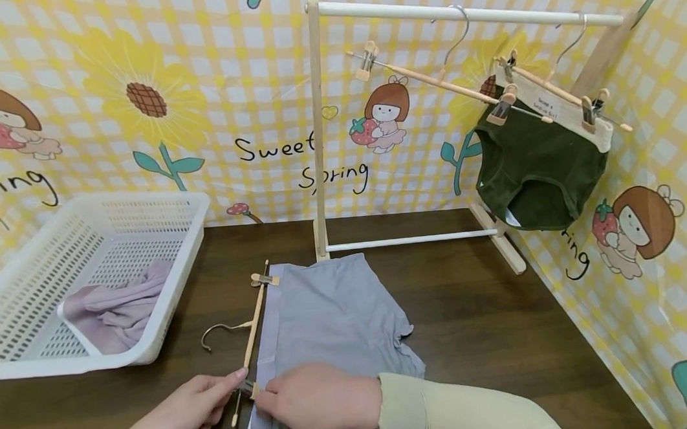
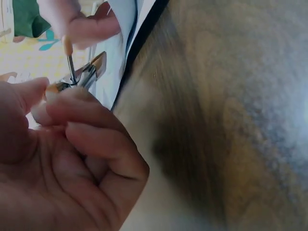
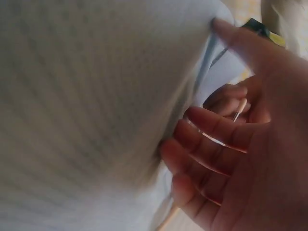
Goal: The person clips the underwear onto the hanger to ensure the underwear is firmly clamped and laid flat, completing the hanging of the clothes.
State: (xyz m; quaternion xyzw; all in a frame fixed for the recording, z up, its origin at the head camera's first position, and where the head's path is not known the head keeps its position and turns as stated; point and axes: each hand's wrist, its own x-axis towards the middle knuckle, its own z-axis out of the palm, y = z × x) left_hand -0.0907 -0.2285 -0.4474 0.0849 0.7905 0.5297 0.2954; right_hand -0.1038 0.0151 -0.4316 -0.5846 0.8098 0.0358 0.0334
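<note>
Grey-blue underpants [image 1: 336, 305] lie flat on the dark table, waistband to the left. Along that waistband is a wooden clip hanger [image 1: 257, 323], its hook pointing left. The hanger's far clip [image 1: 265, 279] overlaps the waistband's upper corner. My left hand [image 1: 184, 407] pinches the near clip [image 2: 89, 72] between thumb and forefinger. The clip's tips are close to the cloth; whether they bite it I cannot tell. My right hand [image 1: 321, 397] grips the near part of the waistband, with thumb and fingers at the fabric's edge [image 3: 192, 91] in the right wrist view.
A white plastic basket [image 1: 177, 275] on the left contains a crumpled mauve garment [image 1: 123, 307]. Behind stands a rack with a white rail [image 1: 391, 12]. On it hang a bare clip hanger [image 1: 424, 77] and dark green briefs [image 1: 542, 171] clipped to another. Patterned cloth [image 1: 267, 89] covers the walls.
</note>
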